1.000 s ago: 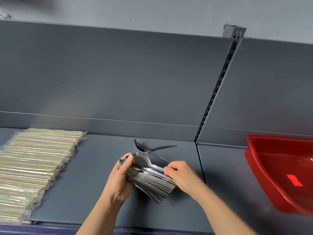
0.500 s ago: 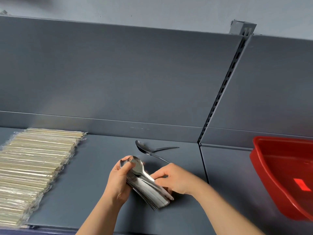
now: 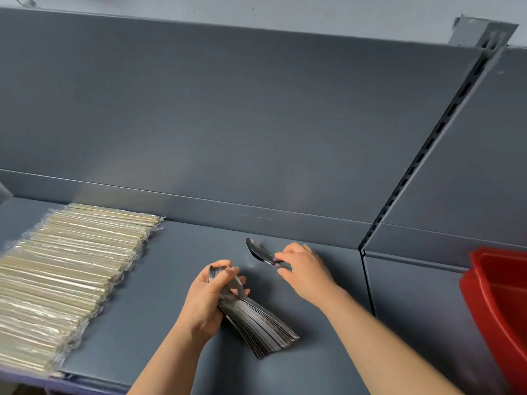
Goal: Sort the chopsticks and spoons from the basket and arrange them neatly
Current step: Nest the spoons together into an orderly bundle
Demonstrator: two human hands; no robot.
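Note:
My left hand (image 3: 206,299) grips a thick nested stack of metal spoons (image 3: 258,323) by the bowl end, with the handles fanning toward the lower right, low over the grey shelf (image 3: 159,295). My right hand (image 3: 303,269) reaches toward the shelf's back and closes its fingertips on the handle of a loose spoon (image 3: 258,252) lying there, bowl pointing left. Wrapped chopsticks (image 3: 65,275) lie in a neat row on the shelf's left side. The red basket (image 3: 496,303) stands at the right edge, partly cut off.
A grey back panel (image 3: 228,124) rises behind the shelf. A slotted upright (image 3: 422,155) and a seam divide this shelf from the adjoining one on the right, which carries the basket. The shelf's front edge runs along the lower left.
My right hand left the stack and moved back and right to the loose spoon by the back panel, closing on its handle. My left hand kept hold of the stack.

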